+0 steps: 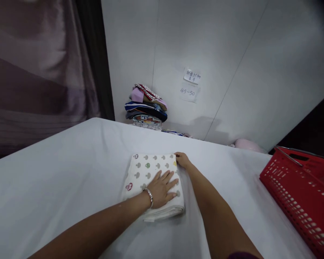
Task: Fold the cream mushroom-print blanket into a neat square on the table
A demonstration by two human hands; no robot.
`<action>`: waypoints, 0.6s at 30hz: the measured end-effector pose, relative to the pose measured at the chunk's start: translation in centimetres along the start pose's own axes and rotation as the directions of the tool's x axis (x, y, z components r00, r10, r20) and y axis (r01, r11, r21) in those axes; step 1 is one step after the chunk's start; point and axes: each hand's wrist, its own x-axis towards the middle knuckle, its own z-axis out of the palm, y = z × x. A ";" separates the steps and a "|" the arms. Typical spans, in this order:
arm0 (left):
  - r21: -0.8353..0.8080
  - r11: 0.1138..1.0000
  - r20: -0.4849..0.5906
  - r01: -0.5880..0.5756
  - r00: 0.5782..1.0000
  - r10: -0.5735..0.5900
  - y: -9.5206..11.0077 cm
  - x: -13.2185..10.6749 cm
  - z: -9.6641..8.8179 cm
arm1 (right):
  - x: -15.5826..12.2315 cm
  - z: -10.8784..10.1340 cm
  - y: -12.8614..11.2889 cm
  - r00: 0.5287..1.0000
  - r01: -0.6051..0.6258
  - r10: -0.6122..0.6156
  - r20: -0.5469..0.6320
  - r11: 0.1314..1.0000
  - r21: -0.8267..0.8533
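Note:
A folded white cloth [158,158] printed with grey mushrooms, and a few coloured ones, lies flat in several layers on the white-covered table [70,180]. My left hand [163,189] rests palm down on its top, fingers spread, with a silver bracelet at the wrist. At the cloth's far right corner, my right hand [182,159] has its fingers curled in and closed on the edge. The fingertips there are partly hidden.
To the right stands a red plastic basket [299,194] with a metal handle. Beyond the far table edge rises a pile of folded fabrics [147,109] against the white wall [210,46], which bears handwritten paper labels [190,84]. A curtain [37,72] hangs at the left.

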 end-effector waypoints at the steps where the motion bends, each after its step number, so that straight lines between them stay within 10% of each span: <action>1: -0.007 1.000 -0.002 -0.001 1.000 0.001 0.0 0.0 0.0 | -0.1 -0.2 -0.4 1.000 -0.004 0.004 -0.001 1.000 -0.006; 8: -0.053 0.999 -0.020 -0.010 1.000 0.009 0.0 0.2 -0.1 | -3.6 0.9 -5.8 0.982 0.115 -0.127 -0.142 0.989 -0.089; 13: -0.044 0.999 -0.055 0.030 0.998 -0.033 1.5 -1.1 -0.5 | -6.8 2.8 -7.1 0.977 0.173 -0.117 0.178 0.924 -0.342; 18: -0.047 0.998 -0.116 0.043 0.992 -0.048 3.8 -5.4 0.7 | -7.2 2.7 -6.2 0.973 0.160 -0.075 0.218 0.901 -0.404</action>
